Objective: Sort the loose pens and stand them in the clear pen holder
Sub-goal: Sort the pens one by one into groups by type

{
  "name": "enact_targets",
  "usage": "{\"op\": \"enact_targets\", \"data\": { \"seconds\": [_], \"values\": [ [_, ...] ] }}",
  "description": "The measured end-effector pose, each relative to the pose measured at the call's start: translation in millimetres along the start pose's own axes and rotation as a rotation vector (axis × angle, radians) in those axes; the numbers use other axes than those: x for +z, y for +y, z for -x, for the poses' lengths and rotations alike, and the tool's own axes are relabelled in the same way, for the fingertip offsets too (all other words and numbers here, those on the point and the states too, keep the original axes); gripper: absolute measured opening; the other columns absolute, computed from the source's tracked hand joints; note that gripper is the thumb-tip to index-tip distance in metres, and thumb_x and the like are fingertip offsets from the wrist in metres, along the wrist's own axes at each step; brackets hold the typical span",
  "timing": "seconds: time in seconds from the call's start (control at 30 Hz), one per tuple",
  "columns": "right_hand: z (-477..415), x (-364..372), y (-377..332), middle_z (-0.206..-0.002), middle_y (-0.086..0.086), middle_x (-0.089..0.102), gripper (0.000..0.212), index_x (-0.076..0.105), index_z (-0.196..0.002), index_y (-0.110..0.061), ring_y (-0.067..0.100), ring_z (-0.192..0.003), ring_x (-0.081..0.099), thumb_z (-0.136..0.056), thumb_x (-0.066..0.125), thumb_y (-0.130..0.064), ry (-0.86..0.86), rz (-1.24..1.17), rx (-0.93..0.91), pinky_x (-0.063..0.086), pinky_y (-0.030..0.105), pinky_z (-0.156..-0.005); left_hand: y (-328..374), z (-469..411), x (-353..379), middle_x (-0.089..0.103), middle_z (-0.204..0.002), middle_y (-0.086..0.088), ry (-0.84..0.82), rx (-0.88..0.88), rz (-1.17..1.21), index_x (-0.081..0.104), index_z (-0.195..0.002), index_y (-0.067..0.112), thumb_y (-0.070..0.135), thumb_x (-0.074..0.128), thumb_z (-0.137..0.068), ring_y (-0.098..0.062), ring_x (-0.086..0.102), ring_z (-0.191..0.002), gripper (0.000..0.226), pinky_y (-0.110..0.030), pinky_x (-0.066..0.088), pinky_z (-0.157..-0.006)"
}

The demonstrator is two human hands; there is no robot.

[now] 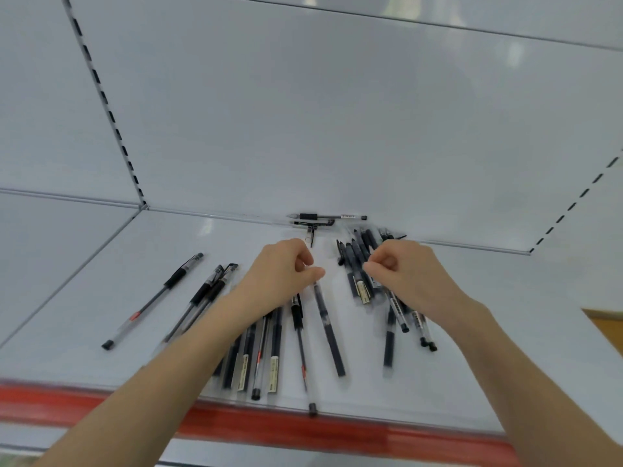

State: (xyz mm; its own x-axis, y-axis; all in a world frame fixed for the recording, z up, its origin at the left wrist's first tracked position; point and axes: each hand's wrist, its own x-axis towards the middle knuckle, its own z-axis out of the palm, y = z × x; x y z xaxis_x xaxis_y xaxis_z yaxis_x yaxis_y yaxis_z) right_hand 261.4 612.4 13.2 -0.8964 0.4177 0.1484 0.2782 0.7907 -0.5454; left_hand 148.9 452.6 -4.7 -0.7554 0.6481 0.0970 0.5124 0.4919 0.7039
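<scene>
Several loose black pens lie scattered on a white shelf point(472, 332). My left hand point(286, 267) hovers at the centre with its fingers curled, and its thumb tip pinches the upper end of a dark pen point(328, 328) that slants toward the front edge. My right hand point(408, 274) has its fingertips curled onto a fanned cluster of dark pens point(357, 264), and more of those pens pass under its palm. A further group of pens point(266, 352) lies partly under my left forearm. No clear pen holder is in view.
Three clear-barrelled pens point(155, 301) lie apart at the left. Two pens point(327, 217) rest against the back panel. A red strip point(236, 419) runs along the shelf's front edge. Slotted uprights stand at the back left point(101, 96) and right.
</scene>
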Motion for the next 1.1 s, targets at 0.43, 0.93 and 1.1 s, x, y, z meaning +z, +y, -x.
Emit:
{"op": "enact_targets", "data": {
  "seconds": [0.43, 0.93, 1.1],
  "values": [
    [-14.1, 30.2, -27.5, -0.077, 0.003, 0.063, 0.025, 0.038, -0.063, -0.015, 0.027, -0.08, 0.063, -0.083, 0.053, -0.017, -0.179, 0.45, -0.02, 0.044, 0.029, -0.061, -16.6, -7.3, -4.3, 0.056, -0.083, 0.004, -0.042, 0.031, -0.178, 0.067, -0.088, 0.013, 0.029, 0.066, -0.081, -0.011, 0.05, -0.077, 0.017, -0.022, 0.037, -0.069],
    [0.0, 21.3, -9.6, -0.068, 0.012, 0.06, 0.025, 0.059, -0.083, 0.003, 0.023, -0.063, 0.051, -0.086, 0.057, -0.022, -0.099, 0.113, 0.099, 0.046, 0.033, -0.062, -14.3, -66.3, 5.3, 0.067, -0.086, -0.01, 0.115, -0.005, -0.113, 0.068, -0.086, 0.001, 0.014, 0.058, -0.085, -0.021, 0.056, -0.076, 0.016, -0.025, 0.043, -0.067],
    [14.3, 13.5, 6.3, -0.056, -0.003, 0.049, 0.023, 0.058, -0.081, -0.004, 0.012, -0.052, 0.041, -0.088, 0.055, -0.026, -0.001, 0.013, 0.08, 0.038, 0.026, -0.054, -7.1, -81.3, 15.6, 0.061, -0.082, -0.015, 0.109, -0.035, -0.235, 0.062, -0.083, -0.001, 0.014, 0.057, -0.084, -0.028, 0.055, -0.075, 0.016, -0.034, 0.047, -0.067]
  ]
}}
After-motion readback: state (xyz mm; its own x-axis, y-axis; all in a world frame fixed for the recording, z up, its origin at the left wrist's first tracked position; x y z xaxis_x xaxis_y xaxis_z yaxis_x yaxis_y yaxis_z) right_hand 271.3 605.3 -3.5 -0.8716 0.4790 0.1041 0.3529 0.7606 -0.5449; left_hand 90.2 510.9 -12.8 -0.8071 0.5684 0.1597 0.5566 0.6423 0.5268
